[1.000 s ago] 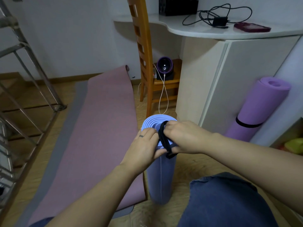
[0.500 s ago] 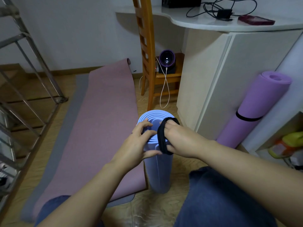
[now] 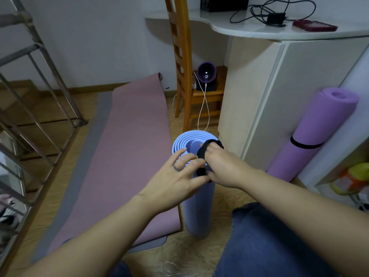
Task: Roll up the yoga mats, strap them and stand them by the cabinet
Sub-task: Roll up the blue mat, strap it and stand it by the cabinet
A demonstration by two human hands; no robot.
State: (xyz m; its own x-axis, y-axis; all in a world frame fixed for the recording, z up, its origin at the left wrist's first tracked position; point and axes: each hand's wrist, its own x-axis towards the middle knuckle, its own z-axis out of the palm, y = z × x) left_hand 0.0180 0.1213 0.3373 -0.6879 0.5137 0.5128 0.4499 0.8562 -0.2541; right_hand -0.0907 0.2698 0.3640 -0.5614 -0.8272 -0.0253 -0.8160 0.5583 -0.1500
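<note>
Black strap (image 3: 201, 158), gripped by the right hand (image 3: 223, 168) atop the upright blue rolled mat (image 3: 199, 208) near the cabinet (image 3: 279, 96), should be stretched wide by the left hand's (image 3: 171, 182) spread, uncurled fingers and slid evenly down.

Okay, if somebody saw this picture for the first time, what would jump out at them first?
Dead centre, a blue rolled mat stands on end, with the right grip holding a black strap at its top and the left grip reaching in beside it. At right a purple rolled mat, already strapped, leans beside the white cabinet; at left a pink mat lies flat, unrolled.
</note>
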